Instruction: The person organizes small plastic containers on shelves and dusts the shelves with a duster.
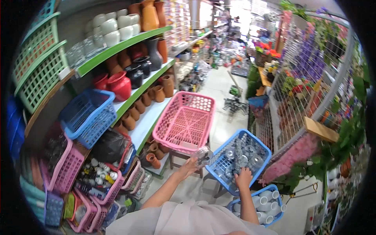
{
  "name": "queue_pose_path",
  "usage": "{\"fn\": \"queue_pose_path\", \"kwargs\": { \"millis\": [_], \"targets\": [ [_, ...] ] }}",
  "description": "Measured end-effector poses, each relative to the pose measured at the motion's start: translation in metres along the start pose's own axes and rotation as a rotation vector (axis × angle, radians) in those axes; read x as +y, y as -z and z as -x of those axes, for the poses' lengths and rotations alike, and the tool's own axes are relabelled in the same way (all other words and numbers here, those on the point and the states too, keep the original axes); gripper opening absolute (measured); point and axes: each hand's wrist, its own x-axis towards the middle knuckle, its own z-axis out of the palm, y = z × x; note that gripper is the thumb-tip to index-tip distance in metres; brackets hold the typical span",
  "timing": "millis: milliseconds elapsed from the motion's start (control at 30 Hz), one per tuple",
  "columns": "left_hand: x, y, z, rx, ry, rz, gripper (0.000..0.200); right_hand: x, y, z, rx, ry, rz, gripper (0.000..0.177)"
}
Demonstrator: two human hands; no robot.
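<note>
- Lining the left side, a tiered shelf (pixel 129 47) with green edges carries white round pots (pixel 111 38), clear glasses (pixel 78 53) and dark, red and brown vases (pixel 158 94), with terracotta pieces also on its lowest level.
- On the right stands a wire mesh panel (pixel 288 84), with purple flowers (pixel 305 51), other blooms and green leaves hanging on and around it.
- Between the two, a pink basket (pixel 213 109) rests on a dark stool (pixel 178 157), its slatted bottom in view and one end toward the person.
- Just beside it, to the right and nearer the person, sits the glassware basket (pixel 210 167), blue and angled, with clear glass pieces (pixel 256 161) lying loosely inside.
- Lower down, partly hidden by the right forearm, the vase basket (pixel 283 211), also blue, contains white vases (pixel 261 201).
- The left hand (pixel 189 167) is raised near the close corner of the pink basket, its fingers closed around the side of the clear glass vessel.
- The right hand (pixel 243 178) reaches over the near part of the glassware basket, fingers bent down against the grey strip; whether they grip it, I cannot tell.
- The clear glass vessel (pixel 204 155) is held up in front of the gap between the pink basket and the glassware basket.
- The grey strip (pixel 237 154), long and textured, lies among the glass pieces; its material is unclear.
</note>
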Motion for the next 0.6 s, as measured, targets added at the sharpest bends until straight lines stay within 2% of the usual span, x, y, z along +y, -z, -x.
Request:
{"fn": "queue_pose_path", "kwargs": {
  "millis": [67,133,233,267,300,400,433,533,600],
  "targets": [
    [0.02,0.001,0.023,0.034,0.003,-0.084,0.078,-0.034,0.012,-0.013,0.04,0.39,-0.39,0.051],
    [0.026,0.022,0.041,0.111,0.005,-0.141,0.076,-0.093,0.057,-0.015,-0.268,0.56,-0.807,0.059],
    [0.059,0.022,0.081,0.199,0.006,-0.261,0.067,-0.168,0.098,-0.001,-0.493,0.796,-1.011,0.073],
    [0.071,0.021,0.096,0.218,0.011,-0.32,0.06,-0.19,0.113,0.007,-0.526,0.852,-1.014,0.069],
    [0.072,0.039,0.106,0.154,-0.003,-0.331,0.051,-0.209,0.122,0.013,-0.551,0.931,-1.028,0.065],
    [0.102,0.042,0.157,0.177,-0.086,-0.45,0.05,-0.259,0.126,0.029,-0.604,1.148,-0.965,0.053],
    [0.115,0.039,0.176,0.21,-0.11,-0.461,0.05,-0.275,0.136,0.041,-0.652,1.127,-0.921,0.047],
    [0.144,0.039,0.227,0.334,-0.205,-0.601,0.059,-0.323,0.138,0.069,-0.736,1.259,-1.061,0.047],
    [0.167,0.039,0.263,0.344,-0.236,-0.691,0.064,-0.352,0.156,0.088,-0.805,1.256,-1.044,0.048]
  ]
}}
